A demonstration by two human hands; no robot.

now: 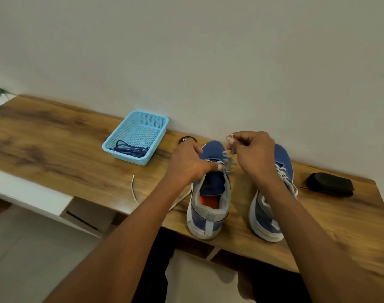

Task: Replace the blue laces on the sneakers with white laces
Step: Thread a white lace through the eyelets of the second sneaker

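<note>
Two blue sneakers stand heel-toward-me on the wooden table [55,145]. My left hand [191,162] rests on the left sneaker [210,193] and pinches a white lace [229,161] at the eyelets with thumb and finger. My right hand [252,154] hovers above the same shoe and pinches the lace's upper end. The lace's other end [134,189] trails off to the left across the table. The right sneaker [274,204] carries a white lace, partly hidden by my right forearm. Dark blue laces [129,149] lie in a light blue basket [143,125].
A black pouch [329,185] lies at the right near the wall. A small black round object [187,140] sits behind the left sneaker. The table's front edge runs diagonally; a white surface [29,193] adjoins it at the lower left.
</note>
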